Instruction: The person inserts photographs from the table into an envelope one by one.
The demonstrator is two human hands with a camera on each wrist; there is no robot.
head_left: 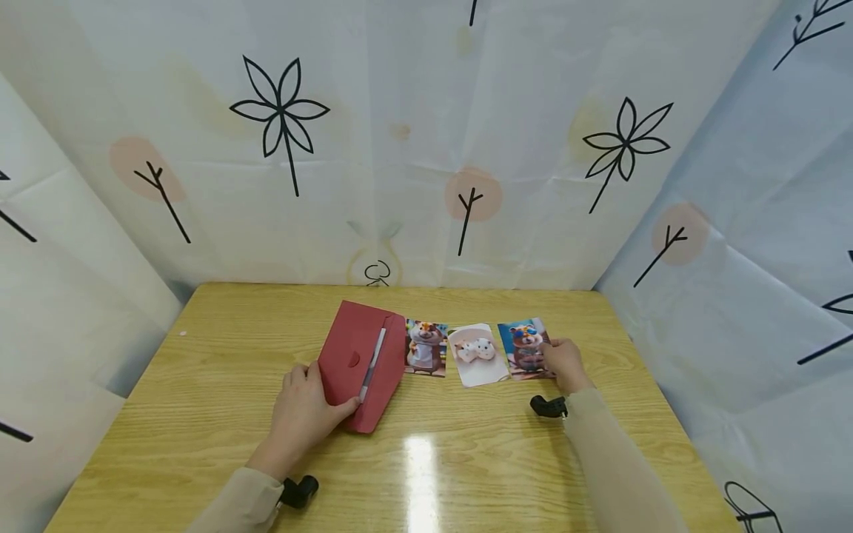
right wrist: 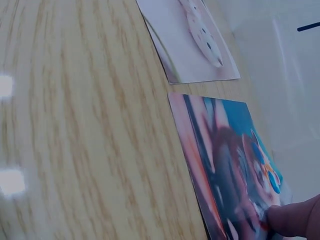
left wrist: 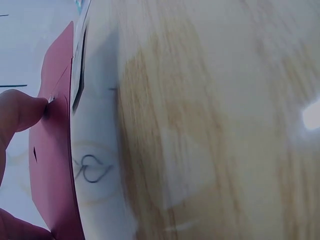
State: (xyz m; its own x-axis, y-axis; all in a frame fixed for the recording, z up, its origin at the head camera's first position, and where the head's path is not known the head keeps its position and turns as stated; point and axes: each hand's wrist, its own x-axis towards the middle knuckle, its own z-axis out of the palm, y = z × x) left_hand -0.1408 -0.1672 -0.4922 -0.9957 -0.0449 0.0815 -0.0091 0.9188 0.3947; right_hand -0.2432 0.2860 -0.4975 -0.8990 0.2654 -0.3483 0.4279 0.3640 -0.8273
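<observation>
The left hand (head_left: pixel 303 414) pinches 1 matte red envelope (head_left: pixel 360 363); the right hand (head_left: pixel 565 363), fingers seemingly flat, touches 1 of 3 glossy rectangular photos (head_left: pixel 526 346).

No words, numbers or brand marks can be read anywhere; the three photo cards (head_left: pixel 476 352) show only cartoon hamster pictures, and the red envelope (head_left: pixel 356 363) bears a small heart-shaped cut but no lettering. The backdrop sheet (head_left: pixel 426 148) carries drawn leaf and twig motifs only; none form letters.
</observation>
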